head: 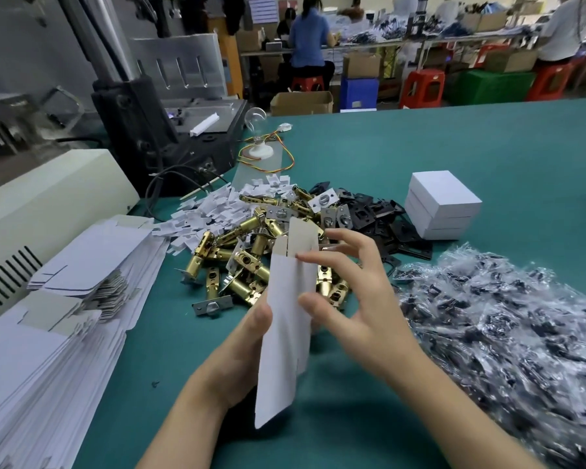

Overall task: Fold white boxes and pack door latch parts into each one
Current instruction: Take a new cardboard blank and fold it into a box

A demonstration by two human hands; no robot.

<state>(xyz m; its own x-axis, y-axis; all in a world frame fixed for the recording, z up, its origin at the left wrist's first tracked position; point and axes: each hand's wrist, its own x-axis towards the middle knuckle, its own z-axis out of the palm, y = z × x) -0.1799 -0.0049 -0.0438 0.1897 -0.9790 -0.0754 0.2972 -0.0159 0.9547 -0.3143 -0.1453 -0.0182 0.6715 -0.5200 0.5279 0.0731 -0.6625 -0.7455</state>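
A flat white box blank (pixel 286 319) stands on end over the green table, partly opened at its top flaps. My left hand (pixel 241 346) grips its left edge from behind, thumb on the front. My right hand (pixel 356 292) pinches the right edge with thumb and index finger, the other fingers spread. Behind the blank lies a heap of brass door latches (pixel 237 258), with black plates (pixel 383 214) to the right of it. Three folded white boxes (pixel 440 204) are stacked at the right.
A stack of flat white blanks (pixel 58 319) covers the left side. Small white card inserts (pixel 217 208) lie behind the latches. Clear bags of dark screws (pixel 508 330) fill the right. A grey machine (pixel 170 130) and a bulb (pixel 256 130) stand at the back left.
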